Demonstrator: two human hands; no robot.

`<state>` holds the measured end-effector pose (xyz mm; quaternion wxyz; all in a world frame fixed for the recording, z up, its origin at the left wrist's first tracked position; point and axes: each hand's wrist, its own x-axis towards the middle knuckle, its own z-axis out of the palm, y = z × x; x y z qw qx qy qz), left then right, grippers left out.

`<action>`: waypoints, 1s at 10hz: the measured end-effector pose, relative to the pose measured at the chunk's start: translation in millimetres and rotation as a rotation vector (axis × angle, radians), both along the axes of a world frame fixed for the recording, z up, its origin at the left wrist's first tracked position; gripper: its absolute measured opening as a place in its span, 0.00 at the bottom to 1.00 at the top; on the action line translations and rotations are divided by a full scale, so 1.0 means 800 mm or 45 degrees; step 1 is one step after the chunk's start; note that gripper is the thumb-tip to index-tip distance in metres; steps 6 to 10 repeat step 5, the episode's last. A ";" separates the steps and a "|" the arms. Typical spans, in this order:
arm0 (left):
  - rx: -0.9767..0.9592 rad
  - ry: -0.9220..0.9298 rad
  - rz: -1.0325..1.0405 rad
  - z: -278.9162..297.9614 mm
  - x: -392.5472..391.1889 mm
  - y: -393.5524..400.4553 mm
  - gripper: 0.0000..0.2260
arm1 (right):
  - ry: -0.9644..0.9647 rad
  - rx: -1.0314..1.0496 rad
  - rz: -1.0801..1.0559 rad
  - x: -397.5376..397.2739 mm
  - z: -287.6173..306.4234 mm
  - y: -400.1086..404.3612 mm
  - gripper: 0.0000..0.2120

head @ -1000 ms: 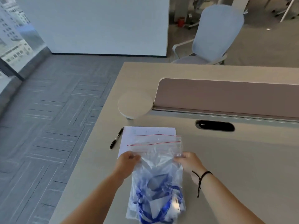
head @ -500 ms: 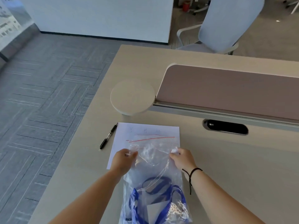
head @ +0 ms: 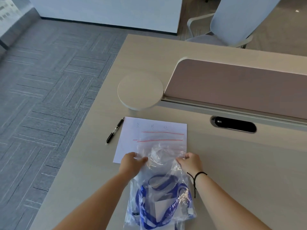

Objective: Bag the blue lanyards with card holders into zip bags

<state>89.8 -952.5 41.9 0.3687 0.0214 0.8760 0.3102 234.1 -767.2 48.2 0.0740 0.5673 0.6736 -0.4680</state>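
Light beige wood-look desk [head: 232, 163] in front of me. White paper sheet [head: 132, 135] w/ faint handwriting near its top edge lies flat on it; black pen [head: 115, 130] just left of the sheet, apart from it. Round off-white disc shelf [head: 140, 92] sits behind the sheet, touching the mauve divider panel [head: 240, 83]. Black oval cable port [head: 234, 124] below the panel. Pale blue office chair [head: 232, 22] behind desk; grey patterned carpet [head: 49, 80] on my left.

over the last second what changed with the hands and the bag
Both hands, left and right, kept their grip on the bag and lifted its top clear of the sheet. The lanyards stayed inside; the pen stayed put.
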 end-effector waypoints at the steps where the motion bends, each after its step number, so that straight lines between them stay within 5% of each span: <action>1: -0.011 -0.010 -0.023 -0.003 0.005 -0.003 0.19 | 0.028 0.023 -0.020 0.006 0.002 -0.007 0.06; 3: -0.013 0.086 -0.027 0.009 0.002 -0.001 0.20 | 0.112 0.125 -0.071 0.008 0.004 -0.006 0.05; 5: -0.062 0.187 0.029 0.032 0.001 -0.005 0.26 | 0.079 0.142 -0.037 0.013 0.018 -0.004 0.20; 10: -0.062 0.187 0.029 0.032 0.001 -0.005 0.26 | 0.079 0.142 -0.037 0.013 0.018 -0.004 0.20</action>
